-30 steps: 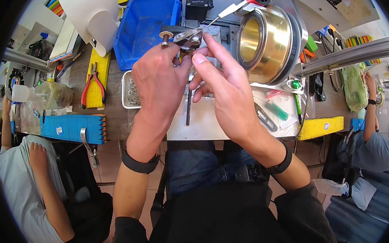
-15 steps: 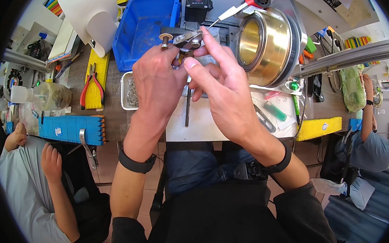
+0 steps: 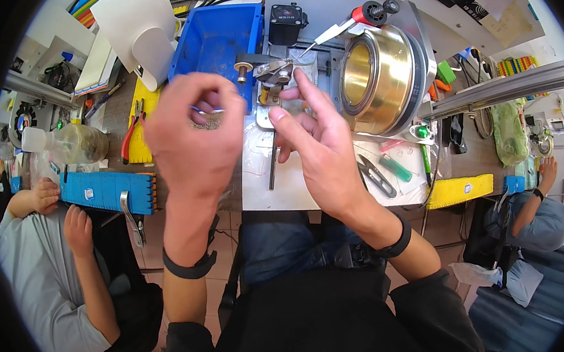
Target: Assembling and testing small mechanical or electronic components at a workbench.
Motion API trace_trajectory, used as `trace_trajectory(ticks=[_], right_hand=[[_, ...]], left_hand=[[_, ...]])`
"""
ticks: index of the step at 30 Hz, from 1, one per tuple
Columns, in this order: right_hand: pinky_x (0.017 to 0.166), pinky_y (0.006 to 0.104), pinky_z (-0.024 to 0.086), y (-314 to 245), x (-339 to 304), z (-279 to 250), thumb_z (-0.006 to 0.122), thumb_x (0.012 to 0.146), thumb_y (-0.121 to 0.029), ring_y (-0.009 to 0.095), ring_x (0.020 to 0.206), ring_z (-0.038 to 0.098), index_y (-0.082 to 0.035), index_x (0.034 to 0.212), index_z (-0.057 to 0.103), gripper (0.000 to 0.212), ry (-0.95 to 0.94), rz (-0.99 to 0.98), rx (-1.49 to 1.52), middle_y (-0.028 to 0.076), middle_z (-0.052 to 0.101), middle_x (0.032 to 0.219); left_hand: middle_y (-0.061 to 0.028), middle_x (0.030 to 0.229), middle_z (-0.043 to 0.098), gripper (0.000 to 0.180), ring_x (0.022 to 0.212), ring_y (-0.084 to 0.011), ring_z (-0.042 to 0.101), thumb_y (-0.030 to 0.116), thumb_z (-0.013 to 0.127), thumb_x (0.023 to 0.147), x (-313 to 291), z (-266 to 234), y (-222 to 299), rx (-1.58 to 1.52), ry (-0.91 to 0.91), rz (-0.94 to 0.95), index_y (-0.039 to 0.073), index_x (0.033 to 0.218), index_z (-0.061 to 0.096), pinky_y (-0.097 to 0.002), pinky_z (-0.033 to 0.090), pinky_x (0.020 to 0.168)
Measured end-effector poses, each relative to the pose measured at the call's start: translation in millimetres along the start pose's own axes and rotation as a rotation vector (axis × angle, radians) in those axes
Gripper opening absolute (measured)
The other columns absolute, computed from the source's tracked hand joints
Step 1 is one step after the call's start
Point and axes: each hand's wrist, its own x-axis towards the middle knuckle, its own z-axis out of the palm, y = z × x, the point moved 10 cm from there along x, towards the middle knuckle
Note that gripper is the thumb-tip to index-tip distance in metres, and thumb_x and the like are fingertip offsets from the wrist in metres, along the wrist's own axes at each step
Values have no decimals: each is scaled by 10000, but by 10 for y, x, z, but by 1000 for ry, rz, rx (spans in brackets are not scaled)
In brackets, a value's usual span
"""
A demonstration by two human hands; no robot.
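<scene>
- A brown workbench (image 3: 480, 154) in a busy workshop, a white board (image 3: 258, 191) laid along its near edge at 6 o'clock.
- The right hand (image 3: 326, 156) hangs loosely over the board, thumb and index finger parted, the other fingers curled.
- The metal fixture (image 3: 276, 72) stands at 11 o'clock from that hand, just beyond the index fingertip; whether they touch cannot be told.
- The left hand (image 3: 193, 143), blurred, curls its fingers and thumb into a ring, the fixture at its 1 to 2 o'clock; whether it grips anything cannot be told.
- Small metal parts (image 3: 208, 122) show through that ring.
- Near the right hand: silver snips (image 3: 378, 181) at 3 to 4 o'clock, a hollow brass cylinder (image 3: 396, 82) at 1.
- Near the left: red-handled pliers (image 3: 129, 136) at 9, a blue bin (image 3: 221, 38) at 12.
- Farther out, people sit at 8 (image 3: 46, 271) and 3 o'clock (image 3: 534, 216).
</scene>
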Motion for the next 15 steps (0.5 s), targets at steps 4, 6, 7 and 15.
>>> trace_trajectory(ticks=[4, 6, 7, 15], right_hand=[[589, 260, 514, 148, -61, -27, 640, 947, -200, 113, 786, 556, 79, 1466, 318, 671, 15, 104, 76, 110, 485, 1216], [589, 260, 511, 107, -80, 18, 635, 950, -196, 113, 778, 558, 70, 1455, 333, 645, 0, 111, 99, 109, 486, 1216], [589, 259, 507, 93, -90, 37, 630, 953, -192, 114, 771, 561, 61, 1443, 348, 620, -8, 122, 119, 108, 487, 1215], [600, 266, 503, 53, -109, -33, 622, 956, -189, 112, 753, 562, 27, 1399, 403, 539, -11, 139, 100, 107, 490, 1208]], left_hand=[[-83, 945, 666, 199, 904, -214, 640, 186, 677, 844, 350, 34, 126, -232, -57, 85, 72, 981, 766, -310, 481, 770], [-141, 1095, 643, 235, 1107, -256, 576, 218, 633, 872, 485, 408, 94, -316, -337, 69, 69, 985, 776, -325, 437, 927], [-188, 1176, 614, 268, 1198, -281, 517, 244, 610, 870, 482, 563, 41, -445, -483, -33, 64, 966, 783, -343, 385, 1013], [-222, 1230, 587, 281, 1200, -292, 522, 249, 628, 809, 554, 840, 1, -479, -654, -66, 34, 904, 781, -346, 381, 1022]])
